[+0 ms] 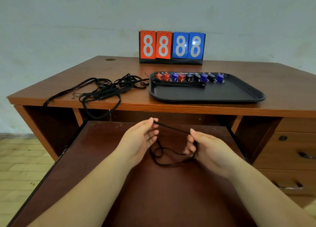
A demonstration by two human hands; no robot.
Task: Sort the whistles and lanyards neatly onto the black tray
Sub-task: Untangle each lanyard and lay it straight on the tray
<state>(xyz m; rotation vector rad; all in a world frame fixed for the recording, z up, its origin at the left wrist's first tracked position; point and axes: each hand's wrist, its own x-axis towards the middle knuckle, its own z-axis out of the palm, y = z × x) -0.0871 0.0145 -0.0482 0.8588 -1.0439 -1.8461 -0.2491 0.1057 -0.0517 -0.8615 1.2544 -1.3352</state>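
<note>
A black tray lies on the desk at the right. Along its far edge stands a row of several whistles, red, blue and black. One folded black lanyard lies on the tray in front of them. A tangled heap of black lanyards lies left of the tray, with one loop hanging over the desk's front edge. Over the pulled-out shelf, my left hand pinches one end of a black lanyard. My right hand grips the same lanyard, whose slack loops hang between both hands.
A flip scoreboard showing 8888 in red and blue stands at the back of the wooden desk. A pull-out shelf extends below the desk edge. Drawers sit at the right, and wooden floor shows at the left.
</note>
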